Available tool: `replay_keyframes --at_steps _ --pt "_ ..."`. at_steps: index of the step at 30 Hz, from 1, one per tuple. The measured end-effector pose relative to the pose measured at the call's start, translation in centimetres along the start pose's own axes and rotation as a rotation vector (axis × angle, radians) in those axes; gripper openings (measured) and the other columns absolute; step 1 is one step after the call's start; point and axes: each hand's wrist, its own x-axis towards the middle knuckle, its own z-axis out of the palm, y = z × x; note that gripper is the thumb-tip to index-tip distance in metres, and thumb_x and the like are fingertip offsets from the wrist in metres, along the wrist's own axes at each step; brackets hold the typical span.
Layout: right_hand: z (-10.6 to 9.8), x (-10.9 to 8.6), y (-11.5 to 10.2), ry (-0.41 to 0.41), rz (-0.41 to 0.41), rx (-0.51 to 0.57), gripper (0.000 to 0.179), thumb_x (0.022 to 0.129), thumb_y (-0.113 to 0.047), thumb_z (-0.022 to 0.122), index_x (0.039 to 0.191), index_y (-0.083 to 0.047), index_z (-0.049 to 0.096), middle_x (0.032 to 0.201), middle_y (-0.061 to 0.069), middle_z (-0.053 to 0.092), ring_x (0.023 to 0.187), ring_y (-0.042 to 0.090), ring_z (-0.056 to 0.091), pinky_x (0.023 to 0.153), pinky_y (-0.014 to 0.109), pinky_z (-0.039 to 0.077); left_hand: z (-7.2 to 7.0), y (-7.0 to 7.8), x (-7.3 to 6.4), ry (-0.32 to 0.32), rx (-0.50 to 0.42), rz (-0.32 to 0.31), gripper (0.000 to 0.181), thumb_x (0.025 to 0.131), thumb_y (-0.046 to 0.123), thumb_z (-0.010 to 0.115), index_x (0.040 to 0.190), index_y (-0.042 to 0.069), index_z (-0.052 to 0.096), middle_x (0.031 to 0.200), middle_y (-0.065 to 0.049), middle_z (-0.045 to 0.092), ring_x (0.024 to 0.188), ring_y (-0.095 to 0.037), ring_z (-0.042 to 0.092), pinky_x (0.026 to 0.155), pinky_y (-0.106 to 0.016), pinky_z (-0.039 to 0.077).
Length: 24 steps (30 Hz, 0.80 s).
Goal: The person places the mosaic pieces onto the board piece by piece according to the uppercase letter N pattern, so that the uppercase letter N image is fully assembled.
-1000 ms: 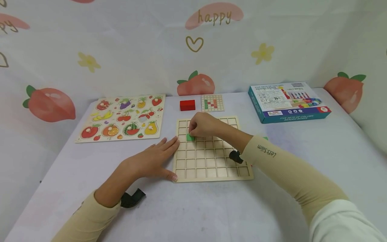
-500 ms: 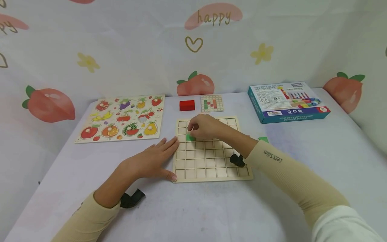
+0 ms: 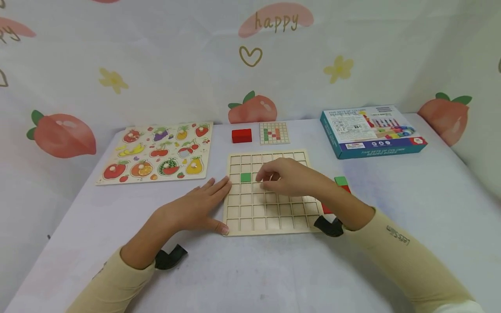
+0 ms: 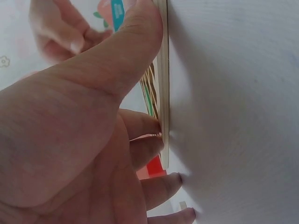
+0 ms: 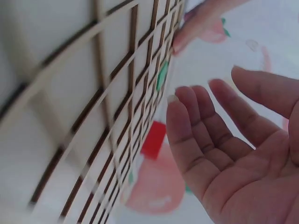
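Observation:
A wooden grid board (image 3: 254,224) lies on the table, with one green square tile (image 3: 245,177) set in a cell near its upper left. My left hand (image 3: 195,208) rests flat along the board's left edge, thumb at the near corner and fingertips at the side. Above the middle of the board is my right hand (image 3: 291,177), its fingers loosely bent. The right wrist view shows nothing between the fingers and thumb of that hand. Partly behind my right forearm, a green tile (image 3: 340,180) and red tiles (image 3: 326,208) lie beside the board's right edge.
Behind the board are a red block (image 3: 242,135) and a small pattern card (image 3: 274,133) with coloured squares. A fruit peg puzzle (image 3: 156,152) lies at the back left. At the back right is a beaded-boxes toy box (image 3: 373,132). Printed cloth hangs behind the table.
My right hand has let go of the green tile, which stays in its cell, and has drawn back to the right. The left hand has not moved.

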Motion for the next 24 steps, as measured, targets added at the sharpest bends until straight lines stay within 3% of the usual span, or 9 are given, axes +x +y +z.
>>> replay_keyframes --at_steps 6,12,19,24 --pt "-1.8 -4.1 2.7 0.023 0.123 -0.007 0.014 0.097 -0.016 0.067 0.107 -0.011 0.074 0.098 -0.001 0.068 0.094 0.021 0.061 0.083 0.037 0.054 0.0 0.0 -0.1 0.002 0.006 0.003 0.114 0.08 0.06 0.076 0.161 0.006 0.017 0.167 -0.012 0.011 0.15 -0.044 0.009 0.114 -0.065 0.019" --pt "-4.0 -7.4 6.0 0.063 0.283 -0.071 0.019 0.094 -0.019 0.071 0.11 -0.008 0.073 0.093 0.001 0.066 0.089 0.023 0.057 0.073 0.034 0.053 0.0 0.0 -0.2 0.003 0.0 0.009 0.113 0.081 0.058 0.076 0.161 0.005 0.016 0.167 -0.012 0.011 0.15 -0.044 0.008 0.114 -0.065 0.019" --pt "-6.7 -9.0 10.0 0.094 0.382 -0.114 0.027 0.087 -0.018 0.078 0.11 -0.004 0.073 0.091 0.006 0.062 0.088 0.026 0.055 0.069 0.036 0.053 0.1 0.0 -0.1 0.013 0.0 0.022 0.113 0.081 0.059 0.075 0.16 0.004 0.016 0.167 -0.013 0.012 0.15 -0.044 0.009 0.113 -0.066 0.02" --pt "-7.1 -9.5 11.9 0.02 0.422 -0.058 0.033 0.086 -0.02 0.08 0.112 -0.003 0.07 0.09 0.006 0.063 0.087 0.024 0.055 0.07 0.035 0.052 0.1 0.0 -0.1 0.013 0.005 0.022 0.113 0.081 0.059 0.075 0.161 0.005 0.017 0.167 -0.013 0.012 0.15 -0.044 0.009 0.113 -0.065 0.02"
